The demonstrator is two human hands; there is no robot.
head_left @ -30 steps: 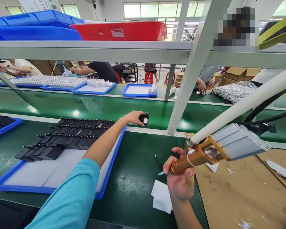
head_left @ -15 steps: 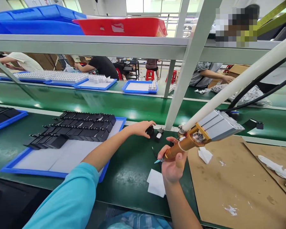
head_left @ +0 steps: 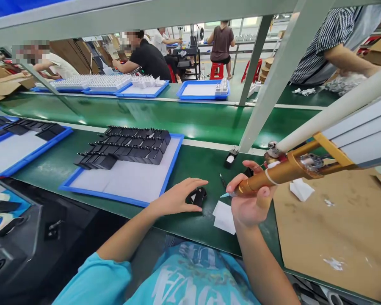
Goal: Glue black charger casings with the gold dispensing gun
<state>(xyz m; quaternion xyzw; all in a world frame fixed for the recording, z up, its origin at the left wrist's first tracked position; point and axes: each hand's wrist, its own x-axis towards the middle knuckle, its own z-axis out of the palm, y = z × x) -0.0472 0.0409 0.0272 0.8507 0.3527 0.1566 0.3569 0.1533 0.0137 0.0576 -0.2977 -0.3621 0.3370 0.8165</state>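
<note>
My left hand [head_left: 178, 197] rests on the green bench, its thumb and fingers pinching a small black part [head_left: 197, 196]. My right hand [head_left: 250, 199] is wrapped round the gold barrel of a dispensing tool [head_left: 273, 174], whose thin tip points left toward that part. A white hose [head_left: 333, 113] and a grey block run up from the tool to the right. A second small black part with a white face [head_left: 230, 159] lies farther back beside the frame post. A slim black tool [head_left: 222, 181] lies between the two parts.
A blue tray [head_left: 136, 178] with rows of black parts sits left of my hands, another blue tray [head_left: 15, 148] farther left. White paper [head_left: 225, 217] lies under the tool. Cardboard [head_left: 330, 228] covers the bench right. A slanted metal post [head_left: 266, 84] rises behind. Other people work across the conveyor.
My left hand has drawn back from the far edge by the conveyor to the near bench, bringing a black part with it. The view has tipped down. My right hand keeps hold of the tool.
</note>
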